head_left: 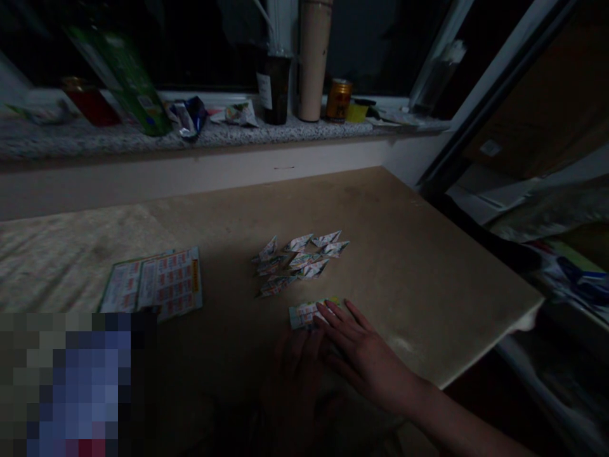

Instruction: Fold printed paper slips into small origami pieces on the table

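Observation:
A small folded strip of printed paper [303, 315] lies flat on the table close to my body. My right hand [364, 352] rests on its right part, palm down with the fingers stretched out. In deep shadow, my left hand [297, 365] is at the near edge of the strip, its fingers extended and somewhat apart; exact contact is hard to make out. Just beyond the strip stands a cluster of several small folded paper boats [299, 261], made of similar printed paper. Left of them lie flat printed paper sheets [164, 284] with red and white blocks.
The brown-covered table [380, 222] ends at a right edge. Behind it, a granite windowsill [214, 139] carries a green bottle [128, 82], a dark cup [275, 89], a tall beige cylinder [313, 63], a gold can [339, 100] and crumpled wrappers. Pixelation covers the lower left.

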Demonstrator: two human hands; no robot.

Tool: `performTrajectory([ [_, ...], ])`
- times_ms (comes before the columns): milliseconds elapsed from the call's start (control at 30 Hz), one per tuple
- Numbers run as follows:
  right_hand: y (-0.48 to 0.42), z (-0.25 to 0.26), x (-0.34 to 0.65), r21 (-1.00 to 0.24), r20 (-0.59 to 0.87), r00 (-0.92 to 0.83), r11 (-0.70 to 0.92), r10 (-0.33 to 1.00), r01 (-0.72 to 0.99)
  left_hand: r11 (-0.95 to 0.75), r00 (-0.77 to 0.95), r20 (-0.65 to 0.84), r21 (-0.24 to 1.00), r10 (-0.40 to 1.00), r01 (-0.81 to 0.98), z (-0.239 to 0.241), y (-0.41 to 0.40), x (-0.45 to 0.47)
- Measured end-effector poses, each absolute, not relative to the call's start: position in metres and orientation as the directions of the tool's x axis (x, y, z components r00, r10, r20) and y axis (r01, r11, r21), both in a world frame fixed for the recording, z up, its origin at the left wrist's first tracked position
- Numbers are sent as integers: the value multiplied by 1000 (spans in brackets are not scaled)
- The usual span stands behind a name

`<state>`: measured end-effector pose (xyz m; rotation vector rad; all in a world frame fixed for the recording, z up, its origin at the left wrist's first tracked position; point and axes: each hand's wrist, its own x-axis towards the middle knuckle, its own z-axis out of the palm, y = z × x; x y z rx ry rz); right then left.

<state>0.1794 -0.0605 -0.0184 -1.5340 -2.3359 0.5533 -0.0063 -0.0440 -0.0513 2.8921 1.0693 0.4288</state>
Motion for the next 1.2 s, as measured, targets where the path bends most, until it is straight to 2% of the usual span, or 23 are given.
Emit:
performTrajectory([
  [200,-60,-21,180,-470,40,-396,367,918,803,-802,774,225,61,591,594,-36,-36,-2],
  [533,-61,-25,180,-468,77,-399,387,914,795,-793,788,112,180,605,583,-34,-33,-3],
  [967,-63,-28,179,-404,123,-395,409,911,818,-812,794,170,107,584,574,-37,-31,-3],
  [1200,-63,-26,177,-382,146,-384,410,912,828,-815,797,172,118,579,567,-39,-32,-4],
])
